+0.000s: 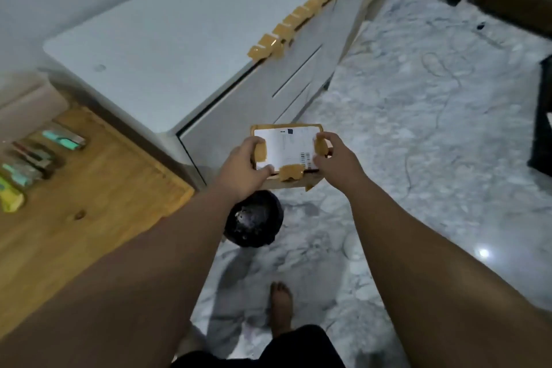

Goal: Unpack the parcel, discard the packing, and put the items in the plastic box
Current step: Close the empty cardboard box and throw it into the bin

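Observation:
A small cardboard parcel (288, 149) with a white shipping label and brown tape patches hangs in the air in front of me, above the floor. My left hand (246, 166) grips its left edge, thumb on top. My right hand (334, 155) grips its right edge, fingers over a tape patch. Below the parcel, on the floor, stands a round bin lined with a black bag (254, 222). No plastic box is in view.
A white cabinet (167, 48) with a row of brown tape strips (313, 0) along its edge stands ahead. A wooden table (89, 188) with several small colourful items (35, 158) lies at left. The marble floor (433, 128) stretches right; my bare foot (280, 308) is below.

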